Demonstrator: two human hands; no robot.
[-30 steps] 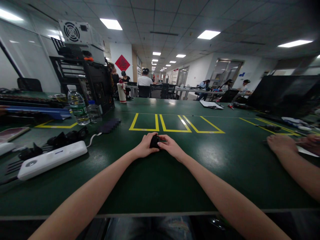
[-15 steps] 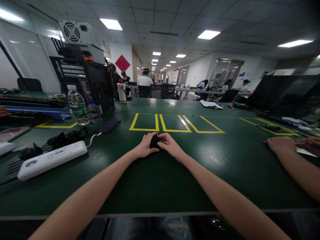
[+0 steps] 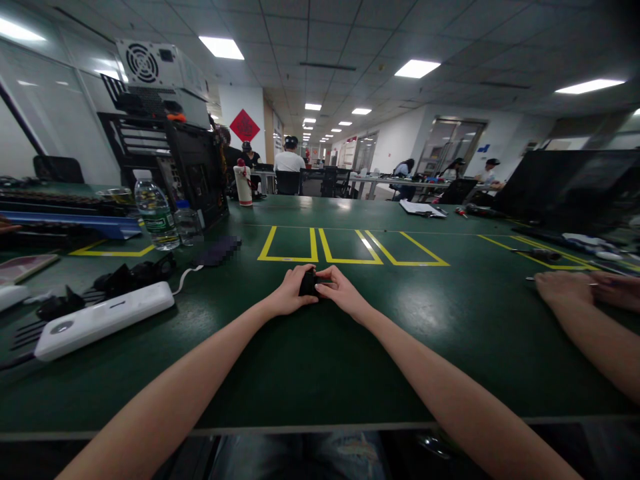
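Between my two hands is a small black object (image 3: pixel 308 283), too small and too covered by fingers to name. My left hand (image 3: pixel 290 291) is closed around its left side, the thumb along the near edge. From the right, my right hand (image 3: pixel 340 289) meets it with thumb and fingertips pinched together at its right side. What the right fingertips pinch, perhaps a thin part, is hard to make out. Both hands rest low over the green table (image 3: pixel 310 373), just in front of the yellow tape outlines (image 3: pixel 289 259).
To the left lie a white power strip (image 3: pixel 107 320) and black cables (image 3: pixel 120 277), with a water bottle (image 3: pixel 156 213) and an open computer case (image 3: pixel 193 160) behind. At right, a co-worker's hands (image 3: pixel 570 287) hold a thin tool. A clipboard (image 3: pixel 423 209) lies farther back.
My hands and the black object look the same as before. At the right, the co-worker's hands have shifted slightly.
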